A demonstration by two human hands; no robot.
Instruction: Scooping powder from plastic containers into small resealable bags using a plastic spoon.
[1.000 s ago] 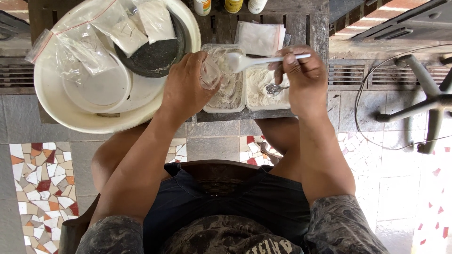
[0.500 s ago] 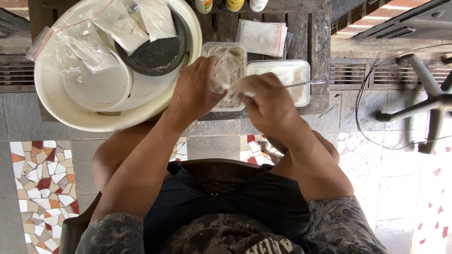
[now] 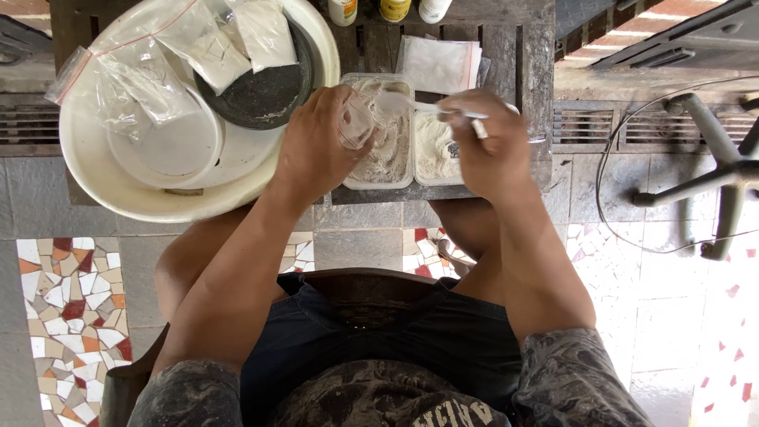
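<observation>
My left hand [image 3: 318, 149] grips a small clear plastic bag [image 3: 357, 124] over the left of two clear rectangular tubs [image 3: 387, 158], which holds pale powder. In my right hand [image 3: 490, 145] is a white plastic spoon [image 3: 403, 103]; its bowl points left toward the bag's mouth. That hand covers much of the right tub [image 3: 432, 150], where white powder shows. Both tubs sit on a dark wooden bench [image 3: 506, 47].
A large cream basin [image 3: 103, 178] at the left holds a dark bowl [image 3: 257, 91], a white lid and several clear bags of powder. A flat white packet [image 3: 441, 65] and three bottles lie behind the tubs. A fan stand [image 3: 711, 182] and cable are at the right.
My right hand swung the spoon from the right tub to the bag at the left tub, then drew back a little to the right, the spoon still pointing at the bag.
</observation>
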